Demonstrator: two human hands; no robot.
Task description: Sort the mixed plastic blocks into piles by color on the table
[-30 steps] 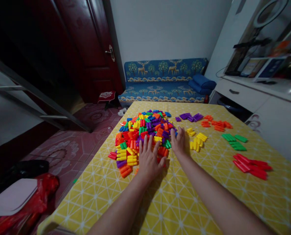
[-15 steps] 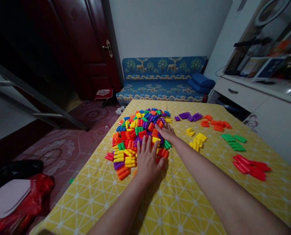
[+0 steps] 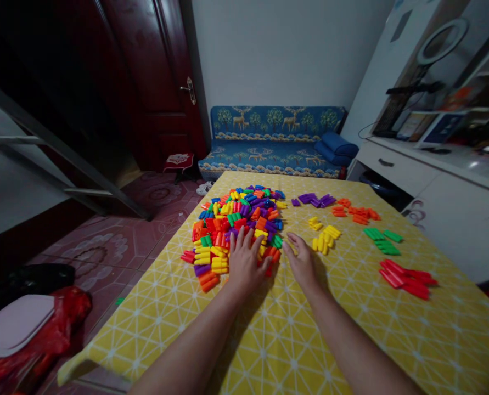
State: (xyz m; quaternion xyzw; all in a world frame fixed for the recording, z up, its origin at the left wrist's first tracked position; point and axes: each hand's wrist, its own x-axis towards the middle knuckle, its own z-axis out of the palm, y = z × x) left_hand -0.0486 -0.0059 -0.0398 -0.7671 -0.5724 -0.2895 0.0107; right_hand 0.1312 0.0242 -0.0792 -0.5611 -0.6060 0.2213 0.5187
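A heap of multicoloured plastic building pieces (image 3: 219, 227) lies on the left half of the table. My left hand (image 3: 245, 262) rests palm down on the near right part of the heap, its fingers spread. Just right of the heap is my right hand (image 3: 302, 262), its fingers curved and apart, with nothing seen in them. Its fingertips are close to a green piece (image 3: 277, 241) at the heap's edge. Sorted groups lie farther right: purple pieces (image 3: 318, 201), orange pieces (image 3: 361, 214), yellow pieces (image 3: 326, 239), green pieces (image 3: 386, 245) and red pieces (image 3: 406, 278).
A yellow patterned cloth (image 3: 178, 340) covers the table. Behind it stands a blue sofa (image 3: 264, 148). A white cabinet (image 3: 445, 203) is at the right, a metal ladder (image 3: 83, 170) and a dark red door (image 3: 153, 82) at the left. A red bag (image 3: 69, 312) lies on the floor.
My right hand has drawn back from the heap's right side towards me and slightly right. My left hand stays on the heap. The camera view has shifted slightly.
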